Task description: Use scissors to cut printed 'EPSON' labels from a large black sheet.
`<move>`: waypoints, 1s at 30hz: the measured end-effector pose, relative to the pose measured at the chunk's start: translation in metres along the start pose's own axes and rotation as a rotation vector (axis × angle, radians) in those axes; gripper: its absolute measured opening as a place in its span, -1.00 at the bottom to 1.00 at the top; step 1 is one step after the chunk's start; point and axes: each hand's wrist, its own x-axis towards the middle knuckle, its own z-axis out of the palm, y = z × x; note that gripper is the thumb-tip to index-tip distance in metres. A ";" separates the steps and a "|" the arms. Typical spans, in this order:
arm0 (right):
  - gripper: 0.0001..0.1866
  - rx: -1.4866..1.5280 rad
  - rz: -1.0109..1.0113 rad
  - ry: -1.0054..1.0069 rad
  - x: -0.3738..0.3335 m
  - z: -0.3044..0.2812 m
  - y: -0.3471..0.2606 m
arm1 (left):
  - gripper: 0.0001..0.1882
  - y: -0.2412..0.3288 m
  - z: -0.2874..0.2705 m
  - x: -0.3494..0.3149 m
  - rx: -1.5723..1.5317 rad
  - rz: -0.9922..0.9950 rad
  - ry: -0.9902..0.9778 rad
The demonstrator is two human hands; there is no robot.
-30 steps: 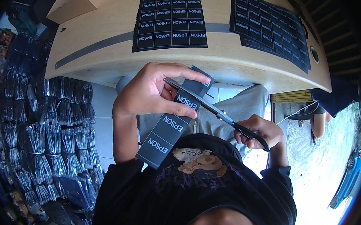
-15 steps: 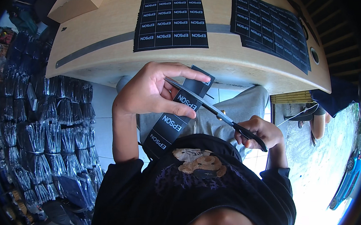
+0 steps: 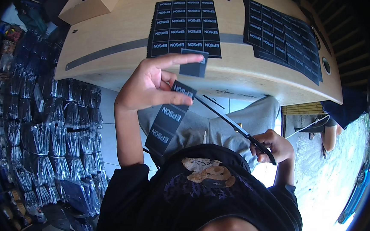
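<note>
- And here's my black shirt (image 3: pixel 200 209), short sleeves (image 3: pixel 127 184)!
- Up front, a tan print (image 3: pixel 217 172) (purple streaks (image 3: pixel 175 191) around it)!
- Grey trousers (image 3: pixel 260 114) below, pale drawstring (image 3: pixel 205 137) showing!
- Left hand (image 3: pixel 148 84), right hand (image 3: pixel 276 146): both bare!

Lit mostly by daylight from the lower right, blown out to white across the outdoor ground (image 3: pixel 318 179); softly bright on the tabletop (image 3: pixel 119 30), glinting off plastic-wrapped bundles (image 3: pixel 47 142); bowed toward the rim, black in the corners.
</note>
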 end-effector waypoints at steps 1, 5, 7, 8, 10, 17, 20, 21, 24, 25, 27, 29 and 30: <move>-0.54 0.015 0.038 0.037 0.000 0.000 0.001 | -0.33 0.002 -0.005 0.003 -0.004 -0.001 0.088; -0.53 0.031 0.121 0.094 -0.006 0.001 0.008 | -0.51 0.009 -0.052 0.018 0.194 0.043 0.320; -0.55 0.050 0.127 0.108 -0.010 0.002 0.010 | -0.60 0.020 -0.090 0.034 0.289 0.108 0.489; -0.57 0.064 0.116 0.117 -0.010 0.004 0.011 | -0.63 0.022 -0.115 0.044 0.376 0.183 0.563; -0.61 0.096 0.104 0.114 -0.011 0.008 0.009 | -0.68 0.038 -0.173 0.061 0.523 0.309 0.723; -0.57 0.135 0.114 0.185 -0.014 0.025 0.010 | -0.50 0.041 -0.337 0.102 1.191 -0.141 1.061; -0.59 0.191 0.151 0.196 -0.014 0.030 0.010 | -0.41 0.039 -0.366 0.096 1.173 -0.210 0.975; -0.59 0.215 0.155 0.229 -0.016 0.033 0.010 | -0.32 0.032 -0.357 0.107 1.215 -0.238 0.914; -0.59 0.264 0.157 0.249 -0.020 0.035 0.011 | -0.17 0.044 -0.339 0.107 1.157 -0.274 0.861; -0.59 0.286 0.177 0.244 -0.020 0.034 0.011 | -0.10 0.048 -0.337 0.105 1.051 -0.286 0.852; -0.56 0.276 0.157 0.258 -0.015 0.034 0.009 | -0.09 0.051 -0.338 0.097 1.172 -0.183 0.877; -0.52 0.267 0.132 0.267 -0.008 0.035 0.007 | -0.08 0.059 -0.335 0.089 1.298 -0.079 0.901; -0.48 0.245 0.081 0.334 -0.006 0.037 0.007 | -0.12 0.061 -0.309 0.097 1.121 0.038 0.920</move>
